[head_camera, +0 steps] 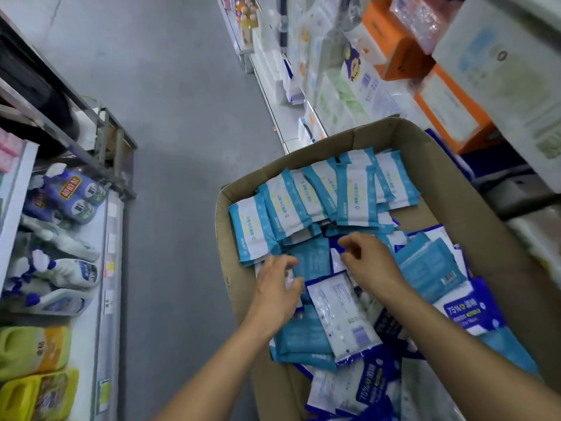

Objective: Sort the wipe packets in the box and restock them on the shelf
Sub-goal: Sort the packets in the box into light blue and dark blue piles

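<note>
While both hands hovered inside cardboard box, white-backed packet lay just below and between them, long axis running away from me. Left hand nearer it, fingers curled; whether it pinched anything, couldn't tell. Right hand loosely curled, empty. Light-blue packets sat overlapped along far side; dark-blue 75% packets jumbled nearer.

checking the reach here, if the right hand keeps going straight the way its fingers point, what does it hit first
Most likely the row of light blue and white packets standing at the far end of the box. The right hand hovers just short of them with fingers loosely curled; depth is hard to judge.
</note>
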A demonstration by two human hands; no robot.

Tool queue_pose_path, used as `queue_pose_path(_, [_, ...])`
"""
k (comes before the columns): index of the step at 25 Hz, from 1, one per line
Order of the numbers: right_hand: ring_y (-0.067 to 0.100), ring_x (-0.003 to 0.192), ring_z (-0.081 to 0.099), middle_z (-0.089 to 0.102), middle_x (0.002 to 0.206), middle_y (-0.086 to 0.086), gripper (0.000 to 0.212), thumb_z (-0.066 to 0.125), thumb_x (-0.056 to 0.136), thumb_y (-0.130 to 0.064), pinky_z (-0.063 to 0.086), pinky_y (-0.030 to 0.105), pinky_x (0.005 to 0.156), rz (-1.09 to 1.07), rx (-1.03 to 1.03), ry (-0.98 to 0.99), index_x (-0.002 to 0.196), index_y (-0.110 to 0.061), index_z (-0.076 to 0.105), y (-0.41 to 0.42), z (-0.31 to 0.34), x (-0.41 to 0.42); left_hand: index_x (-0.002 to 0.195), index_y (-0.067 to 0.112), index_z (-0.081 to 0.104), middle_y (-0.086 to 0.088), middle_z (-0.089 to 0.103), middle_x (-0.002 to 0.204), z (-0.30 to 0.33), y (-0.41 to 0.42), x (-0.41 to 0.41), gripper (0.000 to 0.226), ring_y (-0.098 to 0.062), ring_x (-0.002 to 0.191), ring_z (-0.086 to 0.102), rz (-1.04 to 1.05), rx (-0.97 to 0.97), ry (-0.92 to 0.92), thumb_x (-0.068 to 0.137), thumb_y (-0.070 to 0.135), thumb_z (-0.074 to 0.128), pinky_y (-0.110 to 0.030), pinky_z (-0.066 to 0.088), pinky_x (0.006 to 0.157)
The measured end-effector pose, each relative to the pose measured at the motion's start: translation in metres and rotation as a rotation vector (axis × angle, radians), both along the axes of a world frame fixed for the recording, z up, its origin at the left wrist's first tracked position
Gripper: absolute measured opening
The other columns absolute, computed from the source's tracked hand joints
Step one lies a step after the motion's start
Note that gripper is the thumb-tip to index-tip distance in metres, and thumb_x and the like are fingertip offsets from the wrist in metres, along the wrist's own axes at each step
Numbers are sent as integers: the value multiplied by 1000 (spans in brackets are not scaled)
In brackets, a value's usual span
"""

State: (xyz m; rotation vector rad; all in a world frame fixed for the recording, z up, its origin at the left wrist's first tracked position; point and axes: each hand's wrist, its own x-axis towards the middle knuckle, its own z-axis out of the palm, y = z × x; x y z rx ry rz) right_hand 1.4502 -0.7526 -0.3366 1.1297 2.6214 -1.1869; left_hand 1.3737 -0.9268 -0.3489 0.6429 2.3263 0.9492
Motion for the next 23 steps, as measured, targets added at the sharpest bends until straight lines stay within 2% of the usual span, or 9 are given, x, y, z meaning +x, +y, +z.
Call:
queue_pose_path(3, [20, 108, 55, 58, 113, 3, 27, 56, 91, -5, 46, 34, 93, -34, 81, 53, 114, -15, 65, 10, -5, 31, 129, 20, 51, 5, 48, 115, -10, 9, 22, 38, -14, 111, 51, -3, -77, -100, 93, 28, 60, -31, 44, 97])
queue_pose_path(7, [21, 118, 45, 54, 122, 3, 32, 54, 90, -4, 43, 36, 95, -62, 201, 34, 119, -16, 61, 21, -3, 61, 140, 18, 37, 1, 43, 128, -13, 23, 36, 70, -20, 114, 51, -21, -186, -143, 82, 35, 73, -31, 43, 96])
queue_pose_path(10, [18, 120, 39, 50, 126, 0, 33, 54, 92, -12, 39, 33, 96, 5, 277, -17, 124, -19, 57, 14, -1, 76, 139, 22, 31, -2, 55, 127, -19, 24, 43, 81, -23, 109, 58, 97, -190, -242, 76, 34, 80, -36, 48, 94])
queue_pose_path(14, [14, 116, 47, 52, 122, -3, 37, 60, 92, -32, 44, 32, 95, 151, 87, -86, 127, -23, 54, -14, 0, 78, 109, 13, 50, -6, 67, 96, -20, 28, 54, 44, -20, 85, 64, 323, -114, -414, 77, 20, 80, -32, 52, 75])
queue_pose_path(16, [14, 113, 50, 53, 121, -3, 59, 68, 80, -49, 46, 36, 95, 211, -94, -143, 130, -23, 52, -26, 1, 80, 91, 7, 59, -11, 66, 87, -13, 28, 56, 20, -22, 72, 61, 424, -7, -518, 81, 14, 75, -31, 50, 66])
queue_pose_path(18, [16, 115, 45, 48, 124, -4, 73, 69, 72, -55, 46, 41, 93, 321, -128, -259, 133, -24, 45, -35, 2, 81, 85, 6, 62, -15, 65, 83, -4, 26, 57, 11, -23, 69, 60, 429, 126, -644, 88, 14, 69, -31, 51, 64])
queue_pose_path(20, [21, 105, 49, 53, 117, 0, 45, 61, 80, -38, 48, 38, 83, 345, -12, -300, 120, -20, 48, -40, 0, 79, 91, 8, 68, -9, 70, 90, 3, 22, 56, 15, -18, 78, 63, 368, 190, -656, 92, 23, 65, -29, 51, 73])
queue_pose_path(21, [24, 95, 52, 56, 109, 3, 26, 55, 85, -27, 47, 36, 75, 293, 35, -279, 108, -17, 49, -40, 0, 78, 98, 12, 70, -5, 71, 99, 3, 18, 55, 19, -15, 88, 63, 357, 157, -574, 93, 29, 64, -29, 50, 81])
queue_pose_path(23, [27, 83, 51, 56, 94, 6, 6, 50, 91, -17, 43, 34, 68, 143, 32, -193, 91, -13, 46, -35, -1, 78, 119, 18, 62, -4, 60, 125, -7, 8, 42, 32, -19, 117, 52, 371, -74, -231, 94, 37, 59, -34, 42, 98])
